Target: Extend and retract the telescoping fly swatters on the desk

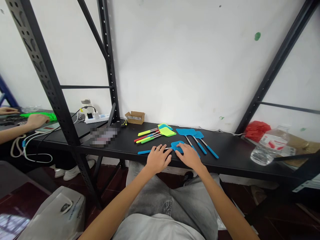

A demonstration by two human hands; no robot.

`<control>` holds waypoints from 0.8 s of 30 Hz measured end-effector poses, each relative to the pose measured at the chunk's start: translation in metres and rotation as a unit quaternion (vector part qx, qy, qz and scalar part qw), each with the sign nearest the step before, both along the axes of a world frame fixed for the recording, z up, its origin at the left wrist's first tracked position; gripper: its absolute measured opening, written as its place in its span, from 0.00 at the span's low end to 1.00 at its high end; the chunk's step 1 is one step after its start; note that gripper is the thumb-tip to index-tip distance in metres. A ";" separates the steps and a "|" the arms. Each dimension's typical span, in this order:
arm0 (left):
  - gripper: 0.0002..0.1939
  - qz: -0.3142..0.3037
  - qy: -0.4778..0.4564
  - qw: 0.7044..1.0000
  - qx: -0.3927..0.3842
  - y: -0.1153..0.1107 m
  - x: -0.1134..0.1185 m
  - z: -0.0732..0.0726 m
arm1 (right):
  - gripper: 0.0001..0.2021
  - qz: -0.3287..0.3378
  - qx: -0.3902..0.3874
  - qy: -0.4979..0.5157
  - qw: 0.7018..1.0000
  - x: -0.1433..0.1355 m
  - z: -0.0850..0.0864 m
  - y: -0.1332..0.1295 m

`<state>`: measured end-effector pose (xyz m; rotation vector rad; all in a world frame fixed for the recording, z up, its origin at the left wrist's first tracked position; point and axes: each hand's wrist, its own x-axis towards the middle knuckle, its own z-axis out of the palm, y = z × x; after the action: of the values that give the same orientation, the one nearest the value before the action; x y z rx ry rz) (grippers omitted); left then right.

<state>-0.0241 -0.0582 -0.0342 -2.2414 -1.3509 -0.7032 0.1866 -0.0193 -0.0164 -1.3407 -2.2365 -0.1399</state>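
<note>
A blue fly swatter (175, 145) lies crosswise near the front edge of the black table, its handle pointing left. My left hand (158, 158) rests over its shaft, fingers spread and thumb apart; the hand hides part of the handle. On the right side of the swatter's head lies my right hand (189, 155), fingers stretched out and touching the mesh. Behind my left hand is a pile of fly swatters with yellow, red, blue and green handles, a yellow-green head (168, 132) on top. Several blue fly swatters (186, 132) are fanned out beyond my right hand.
A small open cardboard box (135, 118) stands by the wall. Left are a power strip (97, 118) and black rack posts (47, 70). Another person's hand (37, 120) is at the far left table. A large plastic bottle (270, 146) and red bag (257, 131) sit right.
</note>
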 end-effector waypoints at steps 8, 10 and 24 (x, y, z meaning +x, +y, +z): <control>0.21 -0.001 0.001 1.000 0.001 0.000 0.000 0.000 | 0.18 0.000 -0.003 -0.001 1.000 0.001 0.000 0.000; 0.21 -0.001 0.002 1.000 0.001 0.000 0.000 0.000 | 0.18 0.000 -0.004 -0.001 1.000 0.000 0.001 -0.001; 0.21 -0.002 -0.001 1.000 0.006 0.000 0.000 0.000 | 0.19 0.004 -0.006 0.005 1.000 0.000 0.001 -0.001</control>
<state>-0.0246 -0.0582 -0.0340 -2.2360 -1.3387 -0.7125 0.1866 -0.0200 -0.0153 -1.3342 -2.2377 -0.1176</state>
